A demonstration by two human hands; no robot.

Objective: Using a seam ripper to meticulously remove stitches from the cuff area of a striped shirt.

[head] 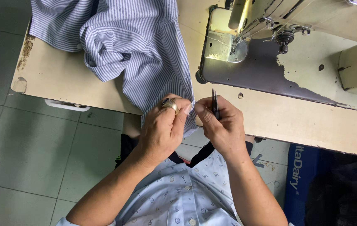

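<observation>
Both hands, left hand (161, 127) and right hand (222, 125), pinch striped fabric (145, 46).

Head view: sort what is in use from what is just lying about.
In use:
striped fabric, pinched at its edge by the left hand
small dark snips, held in the right hand

Lying about:
sewing machine
work table
blue bag on the floor

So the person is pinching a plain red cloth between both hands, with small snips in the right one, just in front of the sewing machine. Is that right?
Not quite: the cloth is blue-and-white striped, not plain red, as the head view shows. The rest stands: the left hand and right hand pinch its edge together, the right one also holds small snips, and the sewing machine sits just beyond on the table.
</observation>
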